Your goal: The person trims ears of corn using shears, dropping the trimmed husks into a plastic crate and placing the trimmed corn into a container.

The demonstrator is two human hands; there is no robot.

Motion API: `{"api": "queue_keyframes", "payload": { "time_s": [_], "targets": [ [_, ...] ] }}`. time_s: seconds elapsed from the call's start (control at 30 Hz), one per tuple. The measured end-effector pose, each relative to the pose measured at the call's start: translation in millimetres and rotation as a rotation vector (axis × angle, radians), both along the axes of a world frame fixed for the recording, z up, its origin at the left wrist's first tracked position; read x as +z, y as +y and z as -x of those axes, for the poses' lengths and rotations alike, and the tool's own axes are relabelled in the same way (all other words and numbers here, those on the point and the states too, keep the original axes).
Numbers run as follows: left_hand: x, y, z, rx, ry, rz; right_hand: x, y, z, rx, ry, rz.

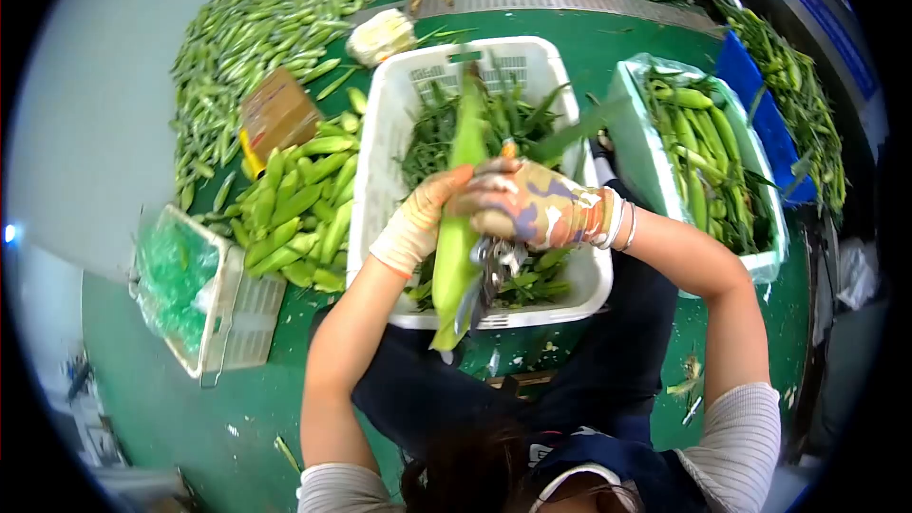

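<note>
An ear of corn [454, 271] in its green husk stands lengthwise over a white plastic basket [365, 176], its lower end reaching past the near rim. My left hand [418, 220], in a pale glove with orange fingers, is closed around the corn's left side. My right hand [537, 204], in a patterned glove, is closed on pruning shears [490, 271], whose blades point back toward me beside the corn. Part of the shears is hidden by the fingers. Trimmed green leaves [432, 138] lie in the basket beneath both hands.
Husked-on corn ears [299, 199] are heaped left, beside a cardboard box [280, 112] and a larger pile [252, 33]. A lined crate [635, 123] of corn stands right, near a blue panel [746, 85]. A crate [249, 313] with green plastic sits lower left.
</note>
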State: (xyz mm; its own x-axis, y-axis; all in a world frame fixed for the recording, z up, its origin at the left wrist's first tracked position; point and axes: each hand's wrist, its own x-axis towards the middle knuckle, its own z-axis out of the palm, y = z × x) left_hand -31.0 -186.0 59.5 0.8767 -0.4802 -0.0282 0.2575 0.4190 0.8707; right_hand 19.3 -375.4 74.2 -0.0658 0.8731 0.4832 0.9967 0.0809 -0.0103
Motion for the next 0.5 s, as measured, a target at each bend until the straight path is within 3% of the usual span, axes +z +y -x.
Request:
{"api": "queue_keyframes", "payload": {
  "time_s": [0.03, 0.1, 0.17, 0.23, 0.3, 0.4, 0.43, 0.5],
  "targets": [
    [-33, 17, 2, 0.456, 0.260, 0.029, -4, 8, 1, -0.024, 0.077, -0.079],
    [-62, 67, -5, 0.521, 0.021, 0.012, -15, 17, 0, -0.274, 0.169, -0.337],
    [-66, 103, -25, 1.000, 0.278, 0.303, -34, 28, 15, -0.675, 0.349, -0.432],
    [-76, 151, -35, 1.104, 0.214, 0.546, -49, 32, 32, -0.735, 0.744, -0.189],
    [-40, 156, -31, 1.270, 0.224, 0.529, -67, 41, 52, -0.751, 0.891, 0.028],
    [-33, 169, -33, 1.364, 0.201, 0.595, -89, 71, 72, -0.836, 1.108, 0.257],
    [-33, 169, -32, 1.383, 0.203, 0.604, -91, 83, 71, -0.790, 1.184, 0.218],
    [-33, 163, -26, 1.406, 0.215, 0.610, -117, 112, 63, -0.767, 0.908, -0.041]
  ]
}}
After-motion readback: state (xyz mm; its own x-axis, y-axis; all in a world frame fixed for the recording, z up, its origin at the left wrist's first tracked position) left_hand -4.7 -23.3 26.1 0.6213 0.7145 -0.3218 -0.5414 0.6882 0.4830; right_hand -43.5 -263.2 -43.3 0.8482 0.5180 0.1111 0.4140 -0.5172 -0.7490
